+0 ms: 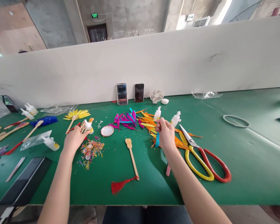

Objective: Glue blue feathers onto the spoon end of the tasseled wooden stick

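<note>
My left hand [75,138] is at the left of the table, its fingers curled round a small white glue bottle [88,126] with a yellow label. Wooden handles with red tassels lie behind that hand. My right hand [166,133] is raised over the orange feathers [149,119], thumb and fingertips pinched together; whatever they hold is too small to make out. A blue feather piece [157,140] shows beside its fingers. Between my hands lies a wooden stick [133,158] with a wet-looking shaped head and a red tassel [120,186].
Large scissors [200,152] lie open right of my right hand. Two glue bottles stand behind it, one here [175,119]. Magenta feathers [124,120], a small white dish [107,131] and colourful scraps [92,151] lie mid-table. A yellow feather fan [77,114] is at the left.
</note>
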Motion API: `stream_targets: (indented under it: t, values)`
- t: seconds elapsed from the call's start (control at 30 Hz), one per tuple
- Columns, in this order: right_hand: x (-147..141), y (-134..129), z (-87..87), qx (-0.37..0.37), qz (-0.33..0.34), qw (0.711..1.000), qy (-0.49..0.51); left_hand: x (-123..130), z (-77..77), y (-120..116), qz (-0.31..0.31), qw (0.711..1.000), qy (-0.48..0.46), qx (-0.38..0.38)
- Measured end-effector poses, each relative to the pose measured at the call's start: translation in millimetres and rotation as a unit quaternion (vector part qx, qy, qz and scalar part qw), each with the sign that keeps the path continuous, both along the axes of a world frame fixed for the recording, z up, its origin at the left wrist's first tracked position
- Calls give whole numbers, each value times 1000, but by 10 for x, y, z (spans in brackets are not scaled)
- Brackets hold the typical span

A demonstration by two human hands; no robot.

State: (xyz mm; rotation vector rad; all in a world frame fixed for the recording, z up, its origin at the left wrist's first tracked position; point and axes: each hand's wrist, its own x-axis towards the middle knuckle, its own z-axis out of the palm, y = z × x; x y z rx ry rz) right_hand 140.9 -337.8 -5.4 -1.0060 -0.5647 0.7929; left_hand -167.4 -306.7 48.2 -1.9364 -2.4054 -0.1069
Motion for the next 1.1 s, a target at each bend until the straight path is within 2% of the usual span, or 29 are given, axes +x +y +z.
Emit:
stream_targets:
  t: [0.1,0.2,0.3,0.4,0.53,0.7,0.87,1.0,1.1]
  values:
    - [36,-6,32,13,18,1000,17,44,111,-175,13,1000,-15,14]
    - [8,-5,46,23,97,993,60,201,169,-327,-15,997,-49,58]
    - [-92,-22,41,16,194,977,89,501,118,-458,-144,975,-142,96]
    - [-231,-76,37,4,280,958,60,852,-26,-536,-269,930,-233,93]
    - [-402,-163,40,-22,400,916,25,1164,-225,-529,-355,884,-273,135]
    - [-496,-203,29,-47,449,891,46,1220,-331,-500,-441,842,-260,169]
    - [-484,-199,5,-45,469,881,47,1170,-360,-514,-469,834,-194,218]
    - [-497,-204,-6,-43,469,882,11,1136,-385,-506,-462,847,-120,233]
    - [-528,-210,-8,-41,469,882,-21,1096,-393,-514,-436,864,-123,222]
